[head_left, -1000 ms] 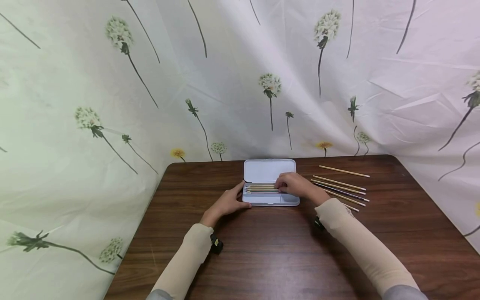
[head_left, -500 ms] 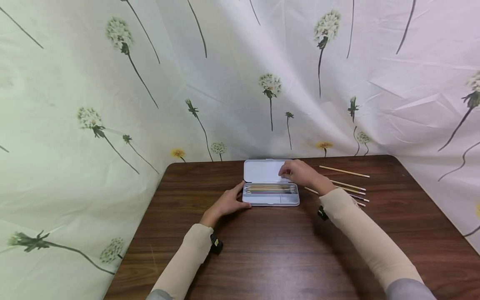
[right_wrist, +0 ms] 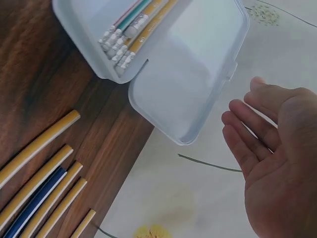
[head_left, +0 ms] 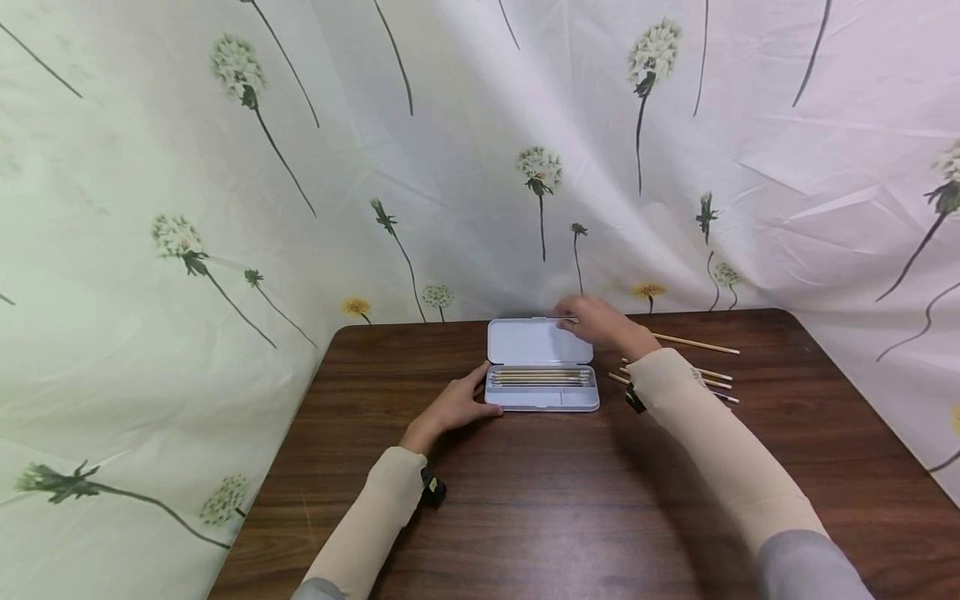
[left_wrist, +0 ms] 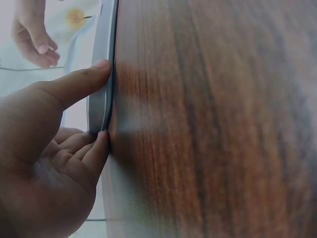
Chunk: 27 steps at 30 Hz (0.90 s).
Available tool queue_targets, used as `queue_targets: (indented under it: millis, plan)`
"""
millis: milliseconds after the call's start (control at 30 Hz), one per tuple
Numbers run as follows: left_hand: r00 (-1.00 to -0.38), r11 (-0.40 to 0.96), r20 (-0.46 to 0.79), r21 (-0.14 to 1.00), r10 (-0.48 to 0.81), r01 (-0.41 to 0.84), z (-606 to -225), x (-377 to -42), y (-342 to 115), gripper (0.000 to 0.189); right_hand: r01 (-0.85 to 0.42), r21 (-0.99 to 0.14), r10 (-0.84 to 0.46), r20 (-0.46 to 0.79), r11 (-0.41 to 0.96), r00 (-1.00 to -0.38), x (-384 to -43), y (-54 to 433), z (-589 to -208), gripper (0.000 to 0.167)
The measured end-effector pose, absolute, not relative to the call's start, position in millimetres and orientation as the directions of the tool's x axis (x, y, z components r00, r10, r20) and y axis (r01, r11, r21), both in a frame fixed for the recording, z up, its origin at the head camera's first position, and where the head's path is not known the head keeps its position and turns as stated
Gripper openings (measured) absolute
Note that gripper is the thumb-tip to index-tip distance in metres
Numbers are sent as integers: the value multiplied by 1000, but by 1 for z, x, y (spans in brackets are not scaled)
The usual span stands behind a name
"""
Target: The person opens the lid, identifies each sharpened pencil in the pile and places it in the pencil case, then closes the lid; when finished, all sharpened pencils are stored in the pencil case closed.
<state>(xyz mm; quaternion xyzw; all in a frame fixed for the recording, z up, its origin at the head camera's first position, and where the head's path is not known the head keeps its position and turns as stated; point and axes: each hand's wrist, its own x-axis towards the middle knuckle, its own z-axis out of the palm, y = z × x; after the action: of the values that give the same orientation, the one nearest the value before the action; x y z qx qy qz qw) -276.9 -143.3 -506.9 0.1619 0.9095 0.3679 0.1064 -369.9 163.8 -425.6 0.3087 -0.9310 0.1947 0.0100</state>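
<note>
A pale white-blue pencil case (head_left: 523,401) lies with its hinged lid (head_left: 525,342) laid back. Several pencils (head_left: 540,377) lie side by side in its rear compartment; their eraser ends show in the right wrist view. My left hand (head_left: 452,406) holds the case's left end, thumb at the near edge and fingertips against the end wall (left_wrist: 100,101). My right hand (head_left: 597,322) is over the lid's far right corner. In the right wrist view, that hand (right_wrist: 282,139) has loosely bent fingers, holds nothing and stands apart from the lid (right_wrist: 178,84).
To the right of the case, several loose pencils (head_left: 697,342) lie on the brown wooden table (head_left: 525,500); one is dark blue (right_wrist: 37,203). Partly, my right forearm covers them. A dandelion-print cloth (head_left: 465,208) hangs behind the table's far edge.
My right hand has lifted off the pencils in the case and moved back, past the lid's inside to its far edge. The left hand has stayed put.
</note>
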Motion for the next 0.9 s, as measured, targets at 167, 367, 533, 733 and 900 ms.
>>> queue_targets:
  millis: [167,367,533,733,900]
  plan:
    - [-926,676,-75,705,371,214,-506,-276,-143,97,-536,-347,-552,63,769,-832,-375,159,-424,39]
    - [-927,676,-78,707,366,207,-507,-276,-142,97,-479,-366,-531,-50,798,-846,-376,151,-425,47]
    - [-928,679,-80,705,364,206,-507,-275,-141,98,-500,-326,-544,-57,802,-837,-377,145,-430,47]
    - [-929,668,-63,713,365,214,-507,-274,-142,98,-502,-325,-543,-45,802,-839,-374,142,-428,45]
    - [-927,663,-55,715,371,223,-507,-274,-142,98,-514,-336,-550,-17,789,-835,-371,142,-425,44]
